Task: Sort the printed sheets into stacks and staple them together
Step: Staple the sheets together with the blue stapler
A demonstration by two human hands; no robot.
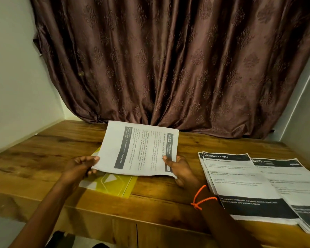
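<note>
Head camera view, looking down at a wooden table (43, 158) set against a brown patterned curtain (168, 59). Both hands hold a thin sheaf of printed sheets (138, 149) above the middle of the table, turned sideways so its text runs vertically; a heading reads "Screen Cleaning Check". The left hand (81, 165) pinches the sheaf's left corner, thumb on top and fingers curled beneath. The right hand (179, 169) grips the right corner, thumb pressed on the printed face. An orange cord bracelet (200, 199) circles the right wrist. Under the sheaf, a yellow folder (113, 185) lies flat on the table. To the right, two overlapping stacks of printed sheets (249, 185) rest on the table, the upper one headed "Dressing Table".
</note>
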